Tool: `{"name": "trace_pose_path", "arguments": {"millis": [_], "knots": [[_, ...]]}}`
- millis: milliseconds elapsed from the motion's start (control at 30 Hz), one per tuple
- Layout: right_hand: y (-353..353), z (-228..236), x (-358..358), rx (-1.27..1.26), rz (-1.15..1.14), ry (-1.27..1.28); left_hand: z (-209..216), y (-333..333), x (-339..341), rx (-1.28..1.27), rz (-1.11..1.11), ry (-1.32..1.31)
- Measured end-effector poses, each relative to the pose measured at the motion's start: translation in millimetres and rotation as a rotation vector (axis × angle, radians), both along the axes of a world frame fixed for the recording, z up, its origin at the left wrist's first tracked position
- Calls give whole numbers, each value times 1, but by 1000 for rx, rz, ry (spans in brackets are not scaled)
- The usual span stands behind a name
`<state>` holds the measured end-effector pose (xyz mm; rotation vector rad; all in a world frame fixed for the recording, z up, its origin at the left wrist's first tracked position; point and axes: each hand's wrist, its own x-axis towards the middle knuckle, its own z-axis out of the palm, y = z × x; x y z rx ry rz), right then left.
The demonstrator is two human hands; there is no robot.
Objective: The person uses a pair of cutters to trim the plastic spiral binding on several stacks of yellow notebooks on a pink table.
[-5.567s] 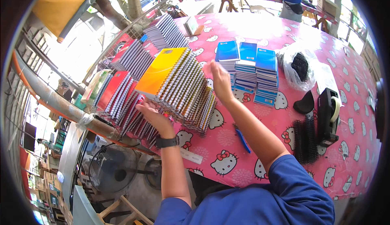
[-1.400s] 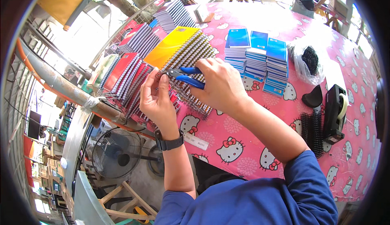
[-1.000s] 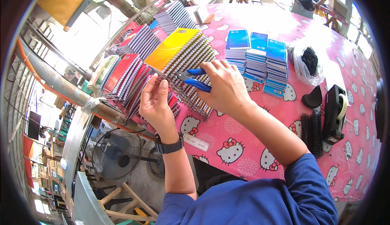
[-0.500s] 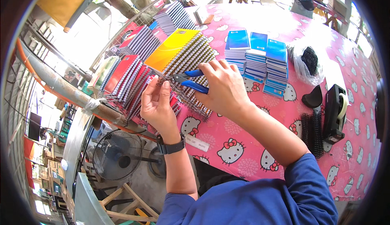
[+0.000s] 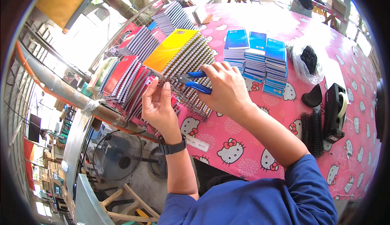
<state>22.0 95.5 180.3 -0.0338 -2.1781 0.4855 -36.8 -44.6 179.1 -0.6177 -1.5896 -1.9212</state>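
My right hand (image 5: 228, 86) grips blue-handled wire cutters (image 5: 198, 87), their jaws pointing left toward my left fingertips. My left hand (image 5: 159, 103), with a black watch on its wrist, pinches the end of a dark spiral binding coil (image 5: 163, 81) between thumb and fingers. Jaws and coil meet close together; whether the jaws touch the wire is too small to tell. Directly behind both hands rises a tall stack of spiral notebooks with a yellow cover (image 5: 172, 48) on top. Red spiral notebooks (image 5: 120, 74) are piled just left of it.
Blue booklets (image 5: 256, 56) stand in stacks on the pink patterned tablecloth (image 5: 248, 143). To the right are a plastic bag (image 5: 308, 64) of black coils, loose black coils (image 5: 313, 133) and a tape dispenser (image 5: 336, 111). A fan (image 5: 118, 155) stands below, left of the table.
The cutters and my right hand have shifted slightly right, and the cutters have tilted a little. My left hand stays almost in place, its fingertips still together.
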Motion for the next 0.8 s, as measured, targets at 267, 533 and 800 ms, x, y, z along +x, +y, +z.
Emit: {"name": "trace_pose_path", "arguments": {"millis": [267,533,800], "knots": [[2,2,5,-172,112,-268,-5,-2,-4,-12,19,33],[1,-9,3,-20,28,-91,-12,-4,-5,228,1,24],[-5,-2,2,-62,54,-208,-25,26,-5,242,-189,-85]]}}
